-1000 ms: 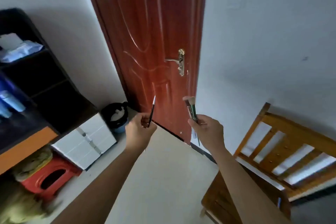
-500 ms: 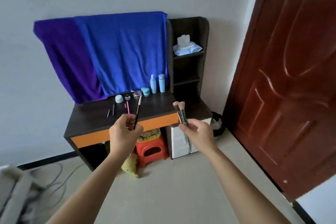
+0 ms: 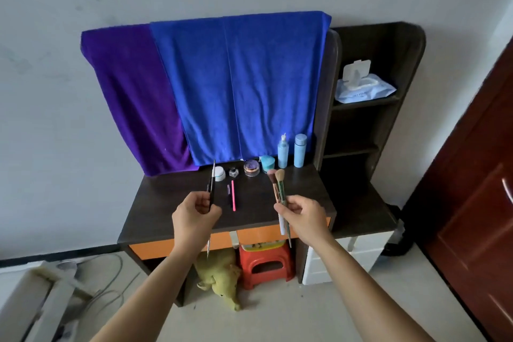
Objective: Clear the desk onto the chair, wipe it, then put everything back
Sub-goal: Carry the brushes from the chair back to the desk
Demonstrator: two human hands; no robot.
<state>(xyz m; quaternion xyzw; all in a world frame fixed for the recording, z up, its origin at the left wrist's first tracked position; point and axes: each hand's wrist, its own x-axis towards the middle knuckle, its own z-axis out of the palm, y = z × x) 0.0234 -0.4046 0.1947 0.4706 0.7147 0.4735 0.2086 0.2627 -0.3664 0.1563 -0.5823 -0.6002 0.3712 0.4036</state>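
Your left hand (image 3: 194, 218) pinches the thin black brush (image 3: 212, 180), your right hand (image 3: 304, 216) grips two makeup brushes (image 3: 279, 176), all bristles-up over the desk (image 3: 161, 208), so you're probably returning them.

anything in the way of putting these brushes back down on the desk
Nothing visible blocks it. The desk top is free near the right hand and its two brushes. Just right of the left hand with its thin brush lies a pink pen, and jars and bottles line the back edge.
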